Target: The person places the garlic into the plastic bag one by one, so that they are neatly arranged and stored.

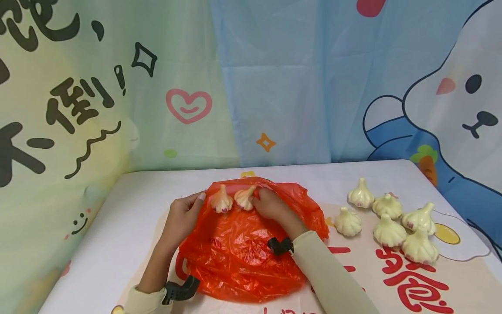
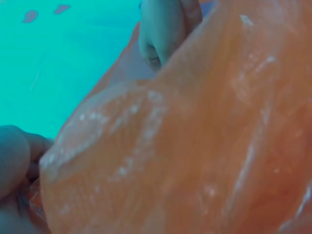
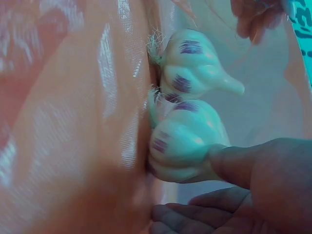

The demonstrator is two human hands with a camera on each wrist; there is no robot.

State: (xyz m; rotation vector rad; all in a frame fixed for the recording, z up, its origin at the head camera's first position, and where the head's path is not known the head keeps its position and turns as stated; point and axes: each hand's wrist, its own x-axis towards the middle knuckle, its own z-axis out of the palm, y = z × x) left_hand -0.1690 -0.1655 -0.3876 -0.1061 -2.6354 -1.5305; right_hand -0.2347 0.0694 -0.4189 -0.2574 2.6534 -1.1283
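A crinkled red plastic bag (image 1: 251,253) lies on the table with its mouth spread at the far side. My left hand (image 1: 183,216) grips the bag's left rim between thumb and fingers. Just inside the mouth, two garlic bulbs sit side by side, the left one (image 1: 222,200) apart from my hands. My right hand (image 1: 270,204) holds the right garlic bulb (image 1: 244,198) by its stem. In the right wrist view the thumb (image 3: 239,163) presses against that bulb's neck, with the other fingers lower down. Bag film fills most of the left wrist view.
Several more garlic bulbs (image 1: 388,229) stand in a loose group on the table's right side. A printed mat (image 1: 462,270) with red characters lies beneath the bag and bulbs. Behind the table hangs a cartoon-printed curtain (image 1: 274,87).
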